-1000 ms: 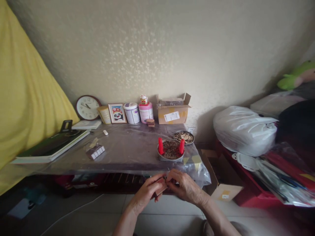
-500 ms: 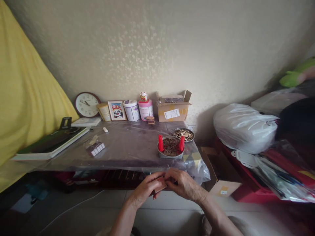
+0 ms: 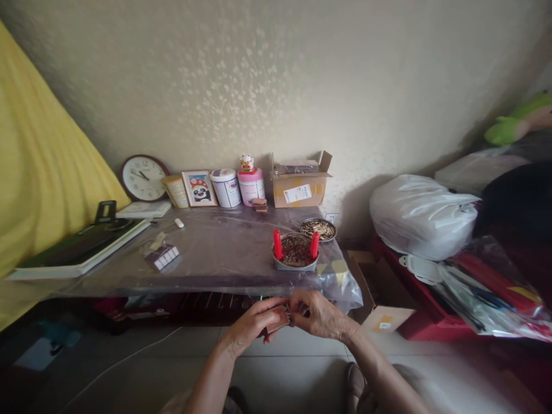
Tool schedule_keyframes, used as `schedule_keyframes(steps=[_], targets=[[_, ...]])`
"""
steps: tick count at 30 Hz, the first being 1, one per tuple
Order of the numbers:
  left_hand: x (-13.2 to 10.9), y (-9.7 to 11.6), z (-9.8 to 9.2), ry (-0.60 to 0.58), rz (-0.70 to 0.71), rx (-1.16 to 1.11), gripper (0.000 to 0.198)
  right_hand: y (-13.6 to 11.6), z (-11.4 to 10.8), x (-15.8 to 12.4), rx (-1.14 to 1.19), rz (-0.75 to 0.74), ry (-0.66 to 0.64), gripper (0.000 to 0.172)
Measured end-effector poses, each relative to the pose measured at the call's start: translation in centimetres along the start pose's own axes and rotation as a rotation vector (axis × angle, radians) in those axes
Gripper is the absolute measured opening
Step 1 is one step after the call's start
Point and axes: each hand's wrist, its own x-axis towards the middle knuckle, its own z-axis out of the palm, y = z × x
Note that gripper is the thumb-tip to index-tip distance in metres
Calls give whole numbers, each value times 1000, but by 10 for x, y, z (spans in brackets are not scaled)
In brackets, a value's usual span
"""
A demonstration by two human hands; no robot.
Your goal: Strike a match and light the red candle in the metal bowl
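Held small box (image 3: pixel 277 323): reddish-brown. Near tin (image 3: pixel 296 267): silver-grey; contents (image 3: pixel 295 248), mottled brown and black. Upright pieces (image 3: pixel 278 245) on this tin: bright red, both. Sticks (image 3: pixel 318 230) in the rear tin (image 3: pixel 319 239): pale tan; tin rim, silver-grey. Carton (image 3: pixel 297 199): brown, white label. Right canister (image 3: pixel 251 188): pink, white label. Left canister (image 3: pixel 226 190): white, purple markings. Lucky-cat figurine (image 3: pixel 247 163): white, red and gold trim. Panda picture (image 3: pixel 200 189): black-and-white panda, red cap with pale spots, blue ground. Clock (image 3: pixel 144 178): white dial, black numerals, dark reddish-brown rim. Curtain (image 3: pixel 38 155): yellow. Wall (image 3: pixel 241 86): grey-beige, pale sprig pattern. Plush toy (image 3: pixel 505 130): green.
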Motion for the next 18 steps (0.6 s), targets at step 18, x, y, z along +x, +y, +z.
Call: schedule_keyframes(steps=[18], targets=[[1,6,-1,131,143,-102,35,6,-8,5,149,10,293,15]])
